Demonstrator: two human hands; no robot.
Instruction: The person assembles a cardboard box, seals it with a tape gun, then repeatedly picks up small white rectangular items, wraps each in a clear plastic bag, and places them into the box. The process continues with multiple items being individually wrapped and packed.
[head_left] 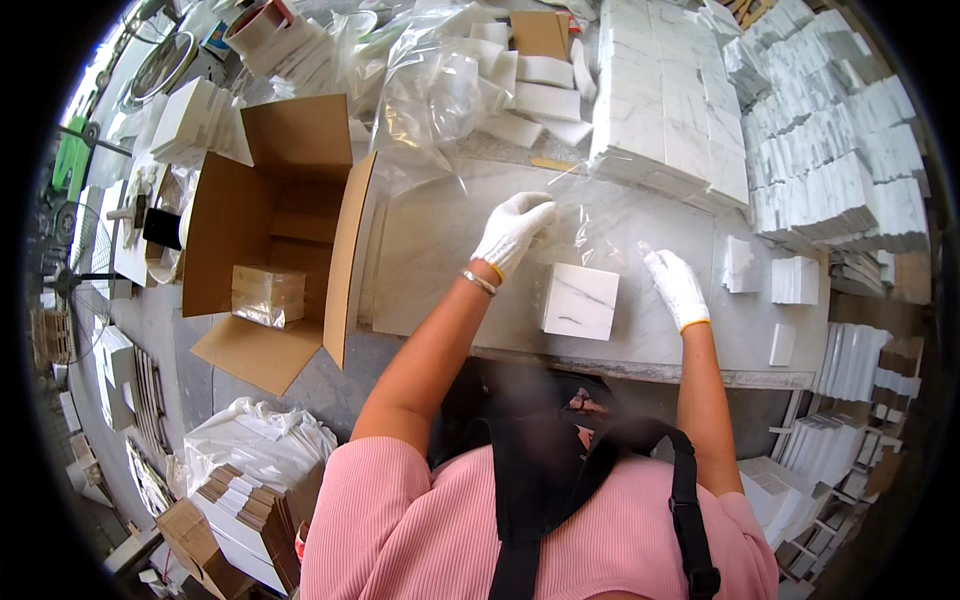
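Observation:
A stack of square white marble-look tiles (582, 300) with a grey vein sits near the front edge of the worktable. Just beyond it, a thin clear plastic bag (585, 235) stretches between my hands, its edges hard to make out. My left hand (515, 235), in a white knit glove, has its fingers curled closed on the bag's left side. On the other side, my gloved right hand (675, 285) pinches the bag's right edge at its fingertips. Both hands are apart from the tile stack.
An upright open carton (265, 220) stands at the left with a plastic-wrapped tile pack (268, 296) inside. Large tile stacks (665, 100) rise at the back right. Small tile piles (794, 280) lie right of my right hand. Crumpled plastic (430, 90) and foam pieces (545, 100) cover the back.

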